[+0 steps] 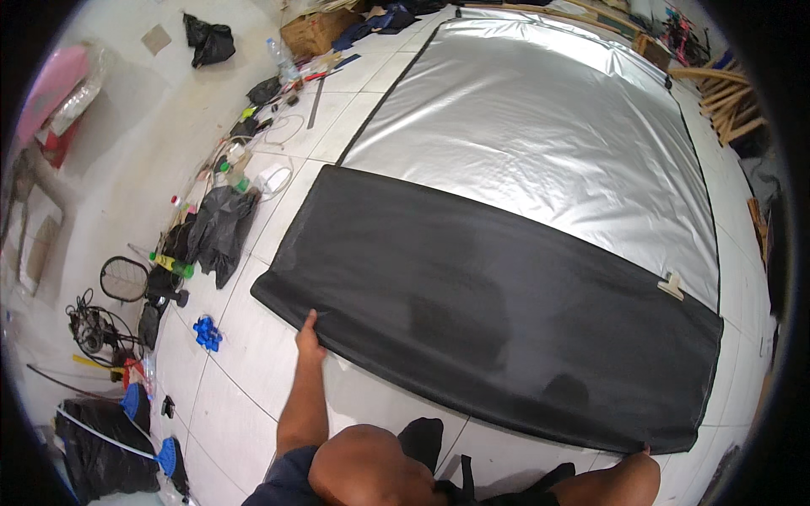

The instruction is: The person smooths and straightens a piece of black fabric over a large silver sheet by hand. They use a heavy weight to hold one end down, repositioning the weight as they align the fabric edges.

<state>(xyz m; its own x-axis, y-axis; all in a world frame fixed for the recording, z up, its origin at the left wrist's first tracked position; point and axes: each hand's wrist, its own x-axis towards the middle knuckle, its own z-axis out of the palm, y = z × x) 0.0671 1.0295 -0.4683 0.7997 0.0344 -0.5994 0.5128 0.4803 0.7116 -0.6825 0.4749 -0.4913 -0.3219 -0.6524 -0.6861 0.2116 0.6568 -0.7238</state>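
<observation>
A large sheet lies on the tiled floor, with a shiny silver face at the far side and a black face folded over nearer me. My left hand grips the near black edge toward its left end, thumb on top and fingers beneath. At the near edge's right end, my right hand pinches the rolled border; only a thumb tip shows clearly, the rest hidden by my bent leg. A beige clip sits on the fold line at the right.
Along the left wall lie black plastic bags, bottles, a mesh racket and a blue bow. A cardboard box stands far left. Wooden sticks are piled far right. My knees are close to the near edge.
</observation>
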